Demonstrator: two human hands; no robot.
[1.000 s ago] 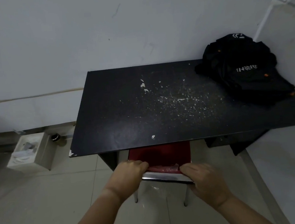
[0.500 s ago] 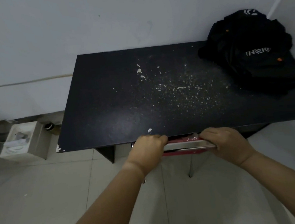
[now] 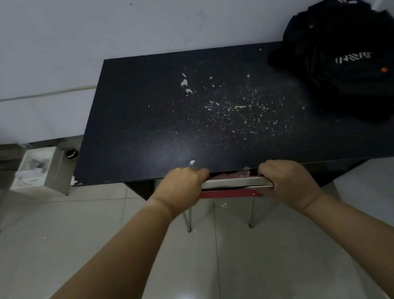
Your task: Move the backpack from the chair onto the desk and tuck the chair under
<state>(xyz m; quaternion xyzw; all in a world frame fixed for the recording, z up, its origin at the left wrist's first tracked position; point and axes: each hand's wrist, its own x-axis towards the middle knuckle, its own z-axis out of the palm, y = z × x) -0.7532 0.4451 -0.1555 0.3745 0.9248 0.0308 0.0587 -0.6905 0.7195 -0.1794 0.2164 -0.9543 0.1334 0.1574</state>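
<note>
At the desk's (image 3: 142,130) front edge, your left hand (image 3: 182,186) and right hand (image 3: 287,182) clasp the chair's (image 3: 236,184) backrest. Your backpack (image 3: 343,60) sits at the far right corner.

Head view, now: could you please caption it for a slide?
Both hands, left and right, grip the chair under the desk; backpack on top.
</note>
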